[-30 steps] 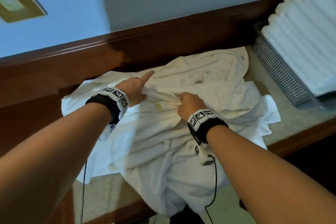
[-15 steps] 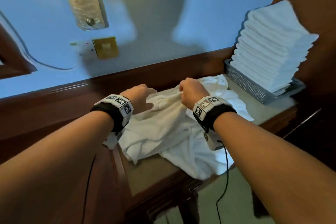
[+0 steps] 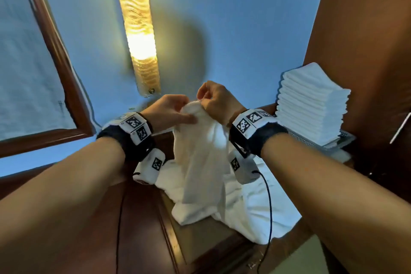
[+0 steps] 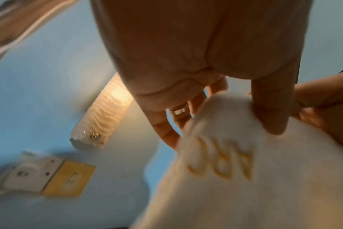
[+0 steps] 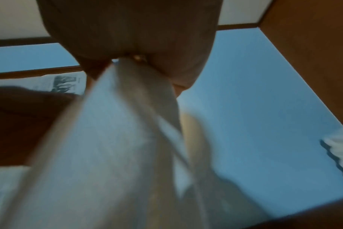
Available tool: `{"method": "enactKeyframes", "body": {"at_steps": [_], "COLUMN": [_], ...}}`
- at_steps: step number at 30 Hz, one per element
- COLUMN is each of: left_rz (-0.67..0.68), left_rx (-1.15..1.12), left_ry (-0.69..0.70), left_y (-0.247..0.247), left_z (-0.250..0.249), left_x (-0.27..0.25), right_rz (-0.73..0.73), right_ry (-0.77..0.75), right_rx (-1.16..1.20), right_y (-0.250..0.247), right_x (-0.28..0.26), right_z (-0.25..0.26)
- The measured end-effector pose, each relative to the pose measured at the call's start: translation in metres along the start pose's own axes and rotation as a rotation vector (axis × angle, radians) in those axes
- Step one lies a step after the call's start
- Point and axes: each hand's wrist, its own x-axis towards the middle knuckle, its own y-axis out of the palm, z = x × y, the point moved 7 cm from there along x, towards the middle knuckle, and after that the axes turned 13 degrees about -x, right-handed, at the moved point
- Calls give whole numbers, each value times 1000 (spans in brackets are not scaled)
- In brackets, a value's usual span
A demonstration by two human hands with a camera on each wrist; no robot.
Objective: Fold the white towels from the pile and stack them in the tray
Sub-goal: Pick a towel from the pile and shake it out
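White towel — lifted above the worktop, top edge pinched by left hand and right hand, fingers curled on cloth. Loose pile beneath. Folded stack in tray — 3 o'clock.

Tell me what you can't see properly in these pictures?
- Yellow letters on the lifted towel: left wrist view, too blurred to read.
- Right hand fingers: right wrist view, dark and hidden behind the palm.
- Tray: head view, mostly covered by the folded stack.
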Motion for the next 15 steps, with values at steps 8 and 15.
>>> {"method": "enactKeyframes", "body": {"at_steps": [8,15], "left_rz": [-70,-338], "left_rx": [189,64], "left_ry": [-10,51], "left_y": [-52,-92], "left_z": [-34,-42], "left_x": [-25,-58], "right_rz": [119,433], "right_ry": [-295,-115], "right_rx": [-138,-350], "right_y": [-3,59], "right_x": [7,8], "right_z": [50,-25]}}
